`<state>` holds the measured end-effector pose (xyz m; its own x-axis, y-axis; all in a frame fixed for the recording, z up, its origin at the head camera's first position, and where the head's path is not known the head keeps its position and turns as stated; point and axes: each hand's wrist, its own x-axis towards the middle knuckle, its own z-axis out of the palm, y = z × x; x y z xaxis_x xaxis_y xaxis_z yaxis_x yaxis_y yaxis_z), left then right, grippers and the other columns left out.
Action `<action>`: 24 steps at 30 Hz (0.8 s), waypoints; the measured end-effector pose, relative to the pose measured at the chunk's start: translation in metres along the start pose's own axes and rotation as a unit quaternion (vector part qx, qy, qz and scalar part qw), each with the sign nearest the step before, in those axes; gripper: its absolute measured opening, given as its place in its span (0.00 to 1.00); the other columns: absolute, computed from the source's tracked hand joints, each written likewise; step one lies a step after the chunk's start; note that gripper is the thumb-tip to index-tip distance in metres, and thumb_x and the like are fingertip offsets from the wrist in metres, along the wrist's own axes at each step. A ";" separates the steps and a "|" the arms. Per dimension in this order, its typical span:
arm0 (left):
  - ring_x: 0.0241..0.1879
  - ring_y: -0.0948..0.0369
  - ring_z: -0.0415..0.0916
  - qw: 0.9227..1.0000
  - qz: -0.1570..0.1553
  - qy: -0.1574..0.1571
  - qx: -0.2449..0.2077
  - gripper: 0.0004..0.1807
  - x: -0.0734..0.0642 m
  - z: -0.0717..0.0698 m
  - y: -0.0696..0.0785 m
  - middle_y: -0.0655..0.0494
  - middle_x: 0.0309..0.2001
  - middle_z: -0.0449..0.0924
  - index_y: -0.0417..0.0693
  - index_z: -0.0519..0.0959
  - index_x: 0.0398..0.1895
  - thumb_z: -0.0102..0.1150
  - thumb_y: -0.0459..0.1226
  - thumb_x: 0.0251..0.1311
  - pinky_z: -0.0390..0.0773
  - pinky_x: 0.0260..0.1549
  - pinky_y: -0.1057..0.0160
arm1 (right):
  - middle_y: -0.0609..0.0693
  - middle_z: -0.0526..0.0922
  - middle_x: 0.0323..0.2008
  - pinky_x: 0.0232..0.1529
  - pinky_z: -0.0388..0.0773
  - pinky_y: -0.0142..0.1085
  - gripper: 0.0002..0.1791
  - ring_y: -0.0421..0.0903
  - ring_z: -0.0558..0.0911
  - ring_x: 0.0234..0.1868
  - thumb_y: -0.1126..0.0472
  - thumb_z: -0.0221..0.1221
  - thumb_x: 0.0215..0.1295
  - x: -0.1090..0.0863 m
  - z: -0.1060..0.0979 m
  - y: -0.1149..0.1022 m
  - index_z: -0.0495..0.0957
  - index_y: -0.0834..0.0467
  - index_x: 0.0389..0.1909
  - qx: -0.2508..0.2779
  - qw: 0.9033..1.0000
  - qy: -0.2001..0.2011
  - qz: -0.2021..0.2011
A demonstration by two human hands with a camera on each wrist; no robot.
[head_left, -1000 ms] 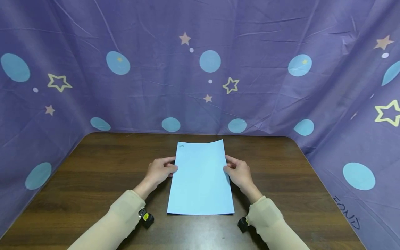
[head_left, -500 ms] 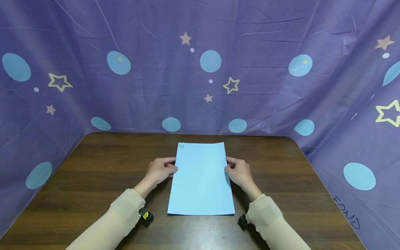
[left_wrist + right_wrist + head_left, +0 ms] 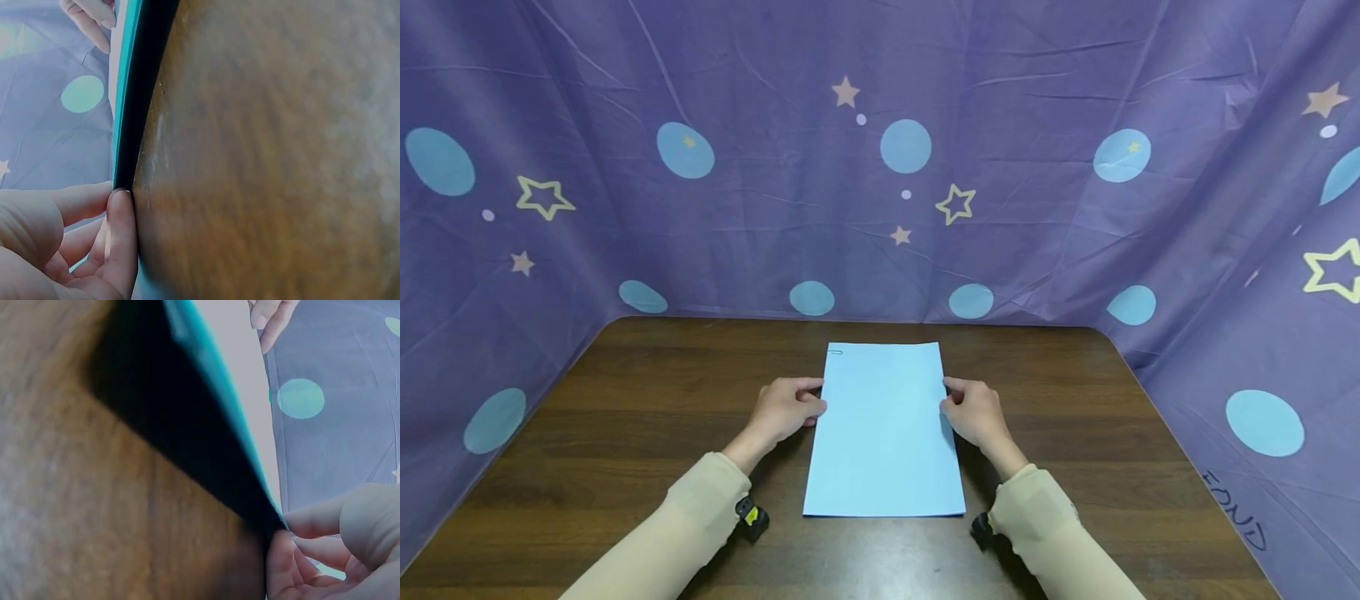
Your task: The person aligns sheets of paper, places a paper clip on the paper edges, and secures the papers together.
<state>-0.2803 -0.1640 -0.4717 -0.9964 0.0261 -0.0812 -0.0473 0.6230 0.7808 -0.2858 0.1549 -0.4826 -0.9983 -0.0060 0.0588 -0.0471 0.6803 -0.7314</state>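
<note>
Light blue paper [image 3: 883, 433] lies upright in front of me on the wooden table, a small paper clip [image 3: 835, 352] at its far left corner. My left hand [image 3: 781, 410] pinches the left edge between thumb and fingers. On the opposite edge, my right hand [image 3: 976, 413] pinches at about the same height. Up close in the left wrist view, thumb and fingertips meet at the teal-looking paper edge [image 3: 125, 94]. In the right wrist view the paper's dark underside [image 3: 169, 419] shows, tilted over the wood near the right fingertips.
The dark brown wooden table [image 3: 647, 400] spreads out on both sides of the paper. A purple curtain [image 3: 760, 167] with stars and blue dots hangs behind and along the sides. Black wrist cameras [image 3: 752, 522] sit under both cream sleeves [image 3: 685, 508].
The paper's far right corner, raised and curved a second ago, now lies lower and its far edge is nearly straight. Both hands keep their hold with barely any shift.
</note>
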 end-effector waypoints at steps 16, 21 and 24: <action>0.30 0.63 0.86 1.000 0.001 -0.011 0.002 0.26 0.002 -0.002 0.002 0.57 0.32 0.87 0.42 0.81 0.68 0.68 0.34 0.66 0.85 0.34 0.64 | 0.53 0.83 0.34 0.28 0.73 0.34 0.23 0.47 0.76 0.30 0.69 0.62 0.69 -0.002 0.000 -0.004 0.82 0.66 0.65 -0.009 1.000 0.009 0.004; 0.30 0.62 0.86 1.000 0.000 -0.016 0.009 0.26 0.002 -0.002 0.003 0.56 0.32 0.88 0.42 0.81 0.68 0.69 0.34 0.66 0.85 0.34 0.64 | 0.53 0.82 0.34 0.27 0.73 0.34 0.23 0.47 0.76 0.29 0.67 0.63 0.70 -0.001 -0.001 -0.005 0.81 0.64 0.66 -0.013 1.000 -0.003 0.013; 0.31 0.62 0.86 1.000 0.001 -0.019 0.014 0.26 0.001 -0.003 0.003 0.56 0.32 0.88 0.41 0.81 0.68 0.68 0.34 0.67 0.84 0.35 0.63 | 0.53 0.82 0.34 0.27 0.73 0.34 0.23 0.47 0.76 0.29 0.67 0.63 0.71 -0.001 -0.002 -0.005 0.81 0.64 0.66 -0.016 1.000 -0.009 0.011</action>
<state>-0.2819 -0.1641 -0.4675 -0.9931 0.0570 -0.1026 -0.0418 0.6450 0.7630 -0.2845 0.1531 -0.4780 -0.9995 -0.0033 0.0301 -0.0237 0.7036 -0.7102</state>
